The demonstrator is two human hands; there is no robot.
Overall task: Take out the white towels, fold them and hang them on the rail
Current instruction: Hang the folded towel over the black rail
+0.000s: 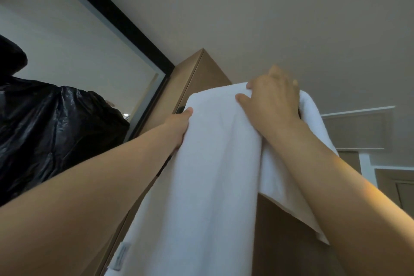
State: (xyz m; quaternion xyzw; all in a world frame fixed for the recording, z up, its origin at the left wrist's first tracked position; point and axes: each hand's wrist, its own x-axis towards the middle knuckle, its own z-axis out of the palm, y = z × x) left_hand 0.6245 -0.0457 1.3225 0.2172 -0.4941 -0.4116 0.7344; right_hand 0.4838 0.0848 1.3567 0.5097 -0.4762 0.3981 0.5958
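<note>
A white towel [208, 163] hangs folded lengthwise in front of a brown wooden cabinet [201, 69], its top draped over something hidden beneath it. A label shows near its lower left corner. My left hand [179, 125] pinches the towel's upper left edge, thumb on the front and fingers behind the cloth. My right hand [273, 98] lies over the top fold, thumb on the front and fingers curled over the back. A small dark piece [180, 110] beside my left thumb may be the rail's end; the rail itself is hidden.
A black-framed mirror [116, 22] fills the upper left and reflects a person in a shiny black garment [51, 132]. The pale ceiling [291, 18] is overhead. At the right are a white door frame [365, 163] and brown panels.
</note>
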